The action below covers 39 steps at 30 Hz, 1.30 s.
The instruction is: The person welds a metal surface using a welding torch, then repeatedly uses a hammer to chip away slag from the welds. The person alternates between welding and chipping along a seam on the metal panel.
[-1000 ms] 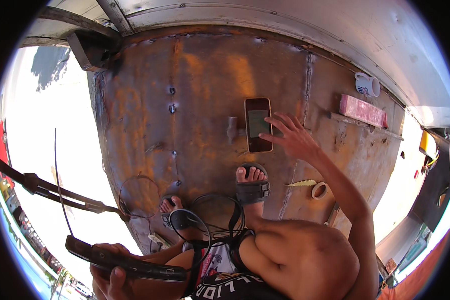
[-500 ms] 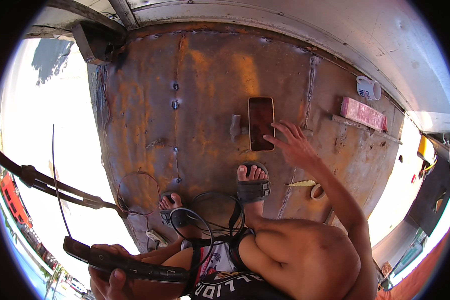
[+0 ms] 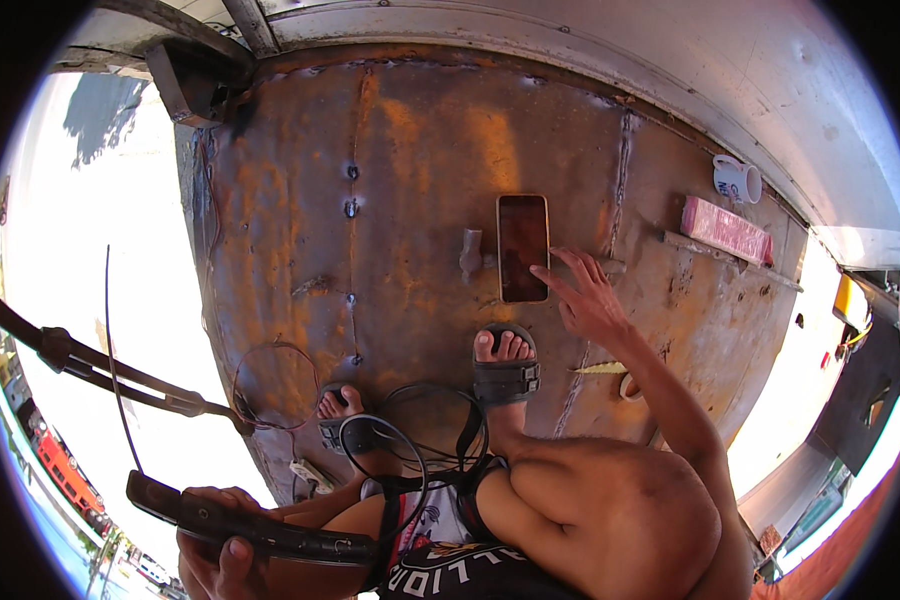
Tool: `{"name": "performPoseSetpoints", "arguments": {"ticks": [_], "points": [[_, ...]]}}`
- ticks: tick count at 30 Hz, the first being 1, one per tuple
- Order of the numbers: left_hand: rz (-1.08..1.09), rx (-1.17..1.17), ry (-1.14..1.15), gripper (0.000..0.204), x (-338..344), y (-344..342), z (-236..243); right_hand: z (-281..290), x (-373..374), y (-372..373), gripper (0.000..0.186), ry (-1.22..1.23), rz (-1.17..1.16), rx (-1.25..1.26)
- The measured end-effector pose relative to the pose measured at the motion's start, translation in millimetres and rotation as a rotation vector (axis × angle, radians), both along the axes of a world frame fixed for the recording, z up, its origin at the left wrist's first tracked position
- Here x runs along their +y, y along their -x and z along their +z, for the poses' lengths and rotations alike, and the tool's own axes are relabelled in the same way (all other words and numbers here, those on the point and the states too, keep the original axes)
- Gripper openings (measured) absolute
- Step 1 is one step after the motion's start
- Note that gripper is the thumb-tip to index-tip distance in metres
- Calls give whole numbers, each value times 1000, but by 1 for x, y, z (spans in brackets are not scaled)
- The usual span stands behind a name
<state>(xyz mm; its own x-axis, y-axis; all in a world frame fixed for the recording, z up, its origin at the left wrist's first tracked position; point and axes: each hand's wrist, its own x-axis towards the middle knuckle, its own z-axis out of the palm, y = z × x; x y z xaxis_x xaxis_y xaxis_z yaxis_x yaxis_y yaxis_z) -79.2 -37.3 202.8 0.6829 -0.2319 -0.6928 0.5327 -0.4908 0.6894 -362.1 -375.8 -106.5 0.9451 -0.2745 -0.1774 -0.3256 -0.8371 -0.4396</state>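
Phone (image 3: 523,235): on the rusty metal plate (image 3: 415,190), just ahead of my foot, I suppose for easy reach.
Hammer (image 3: 470,258): its handle passes under the phone, maybe propping it slightly.
Right hand (image 3: 598,310): well apart from the left, fingers loosely spread, holding nothing; one fingertip is at the screen, pressing or not I cannot tell.
Left hand (image 3: 208,565): wrapped around the black rod holder (image 3: 290,537), thin rod (image 3: 113,350) pointing away from me, probably for safety.

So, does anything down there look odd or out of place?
A couple of things: the phone lies across what looks like a hammer, an uneven place to rest it, and the metal floor has orange, rust-like stains. I see no spill.
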Motion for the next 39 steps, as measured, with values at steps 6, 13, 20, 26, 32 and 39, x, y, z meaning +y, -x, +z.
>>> {"name": "performPoseSetpoints", "arguments": {"ticks": [6,13,20,26,32,39], "points": [[-288,-1249,-94,32,0,18,-47,-1,15,-16,60,-73,-291,-40],[-123,-703,-20,31,-8,10,-25,-20,23,-41,80,15,-627,-25],[-198,-1272,-186,33,-16,24,-42,-5,50,-98,121,2,-726,271],[-142,-811,-38,26,-10,13,-32,-21,46,-78,112,39,-740,-36],[-80,-1209,-181,26,-31,24,-40,-10,37,-76,104,-216,-627,-287],[-13,-57,-12,63,7,3,-5,-31,39,-81,102,-1185,-792,-552]]}}
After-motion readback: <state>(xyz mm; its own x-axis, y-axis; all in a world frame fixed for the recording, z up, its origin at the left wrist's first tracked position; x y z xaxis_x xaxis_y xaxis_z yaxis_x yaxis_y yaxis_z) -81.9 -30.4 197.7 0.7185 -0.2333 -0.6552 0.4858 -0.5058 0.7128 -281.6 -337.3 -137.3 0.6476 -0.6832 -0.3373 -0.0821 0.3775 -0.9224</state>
